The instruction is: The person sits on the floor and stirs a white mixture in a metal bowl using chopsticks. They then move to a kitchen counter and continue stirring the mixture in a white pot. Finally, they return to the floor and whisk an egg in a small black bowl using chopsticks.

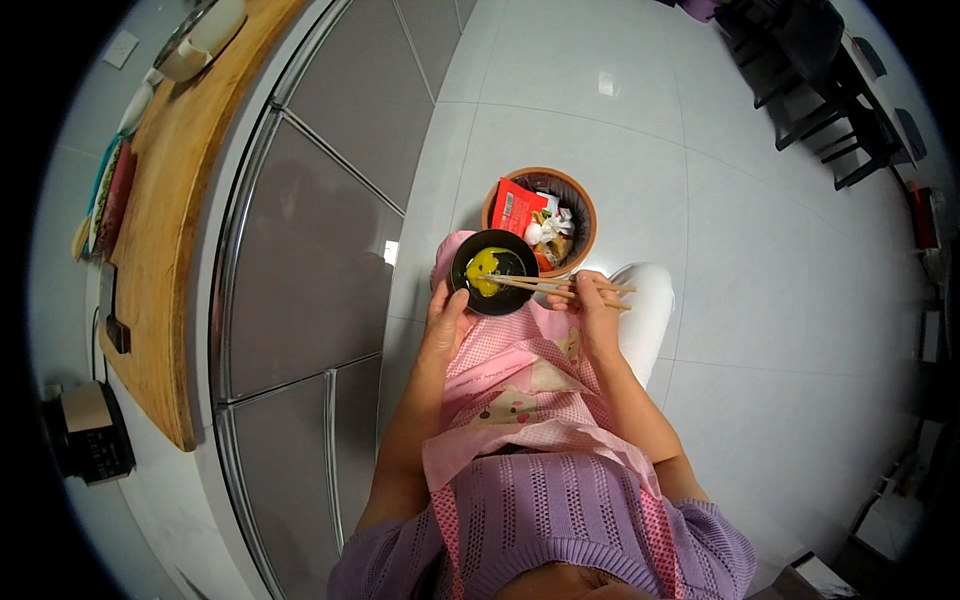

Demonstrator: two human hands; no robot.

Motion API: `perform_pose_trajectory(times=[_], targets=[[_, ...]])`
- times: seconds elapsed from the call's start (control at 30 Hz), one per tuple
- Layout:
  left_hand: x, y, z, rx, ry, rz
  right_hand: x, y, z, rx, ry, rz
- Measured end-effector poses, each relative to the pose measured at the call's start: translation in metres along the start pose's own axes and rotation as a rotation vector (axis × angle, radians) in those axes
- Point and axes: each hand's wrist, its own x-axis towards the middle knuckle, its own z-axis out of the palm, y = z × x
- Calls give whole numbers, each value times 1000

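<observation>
My left hand (448, 319) grips a black bowl (501, 304) by its near left side, the thumb over the rim. Inside lies raw egg (484, 271), its yellow yolk broken and spread among clear white. A pair of wooden chopsticks (544, 283) is pinched in my right hand (592, 307), slightly spread, with the tips dipped in the yolk. I hold the bowl over my lap, above a pink checked apron (517, 375). Its far right edge overlaps the view of a round waste bin (587, 251) on the floor.
The bin holds a red packet (517, 206), crumpled tissue and food scraps. Grey cabinets (307, 262) and a wooden worktop (161, 225) run along the left, with a cleaver (112, 307) and a black appliance (94, 435). Dark chairs (855, 127) stand at the upper right on the tiled floor (757, 277).
</observation>
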Motion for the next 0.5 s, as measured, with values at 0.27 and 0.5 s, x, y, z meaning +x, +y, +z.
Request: perform_pose_trajectory(times=[0.27, 0.5], targets=[[0, 0, 1, 15, -3, -11, -1, -14, -10, 162, 31, 15], [-1, 1, -1, 10, -16, -14, -15, -53, 3, -395, -134, -171]])
